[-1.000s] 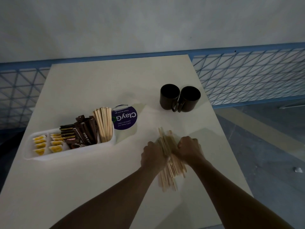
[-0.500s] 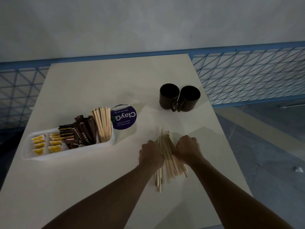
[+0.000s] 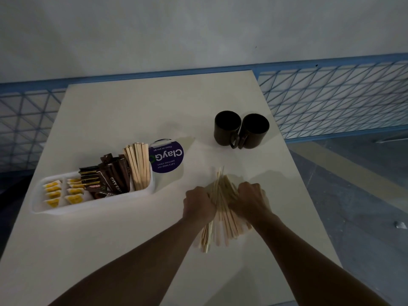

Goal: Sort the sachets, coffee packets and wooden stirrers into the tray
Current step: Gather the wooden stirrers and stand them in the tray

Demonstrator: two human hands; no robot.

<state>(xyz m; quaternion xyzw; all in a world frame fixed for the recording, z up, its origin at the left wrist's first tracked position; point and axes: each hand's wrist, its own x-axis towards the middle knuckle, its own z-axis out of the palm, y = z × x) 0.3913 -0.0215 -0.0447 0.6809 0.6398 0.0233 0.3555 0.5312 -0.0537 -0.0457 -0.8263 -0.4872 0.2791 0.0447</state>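
Right of the tray point(image 3: 88, 208), the fanned stirrers point(image 3: 223, 219) on the surface point(image 3: 123, 244) are clamped between the curled fingers of the left hand point(image 3: 198, 204) and the right hand point(image 3: 249, 200), and some could be spilled if lifted while so unevenly gathered.

head view, close, looking down at table point(image 3: 132, 111)

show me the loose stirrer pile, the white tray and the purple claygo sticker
loose wooden stirrers point(image 3: 223, 226), head view, lower part of the pile, below the hands
white tray point(image 3: 72, 208), head view, near wall
purple ClayGo sticker point(image 3: 167, 159), head view, its middle
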